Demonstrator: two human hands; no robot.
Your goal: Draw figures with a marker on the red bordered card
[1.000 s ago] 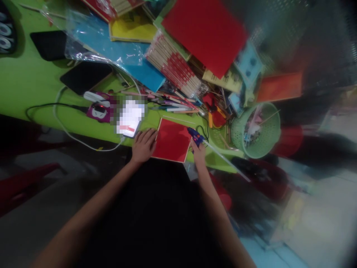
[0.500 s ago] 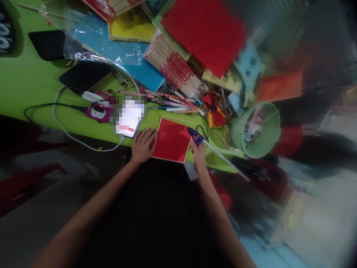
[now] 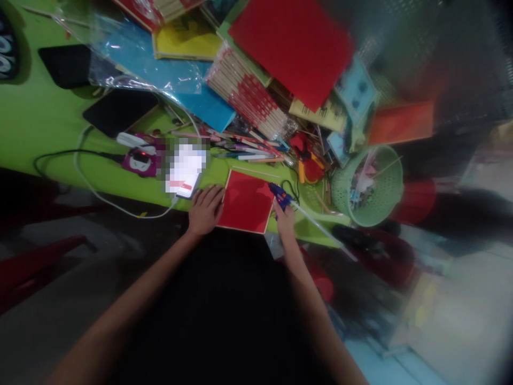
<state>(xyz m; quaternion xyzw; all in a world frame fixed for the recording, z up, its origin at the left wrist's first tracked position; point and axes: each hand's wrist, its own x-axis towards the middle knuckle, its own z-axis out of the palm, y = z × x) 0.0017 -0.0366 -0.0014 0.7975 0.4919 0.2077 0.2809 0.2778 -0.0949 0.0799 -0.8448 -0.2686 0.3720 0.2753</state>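
A small red square sheet [image 3: 246, 201] lies at the near edge of the green table [image 3: 36, 123]. My left hand [image 3: 205, 209] rests flat on the sheet's left edge, fingers stretched out. My right hand [image 3: 285, 218] is closed around a blue glue gun [image 3: 279, 194], whose nozzle touches the sheet's upper right corner. A clear glue stick [image 3: 320, 227] sticks out of the gun's back toward the right.
A lit phone [image 3: 184, 171] and a purple device with cables [image 3: 138, 159] lie left of my left hand. Pens, stick bundles [image 3: 250, 96], red, blue and yellow sheets crowd the table behind. A green basket [image 3: 366, 187] stands at right.
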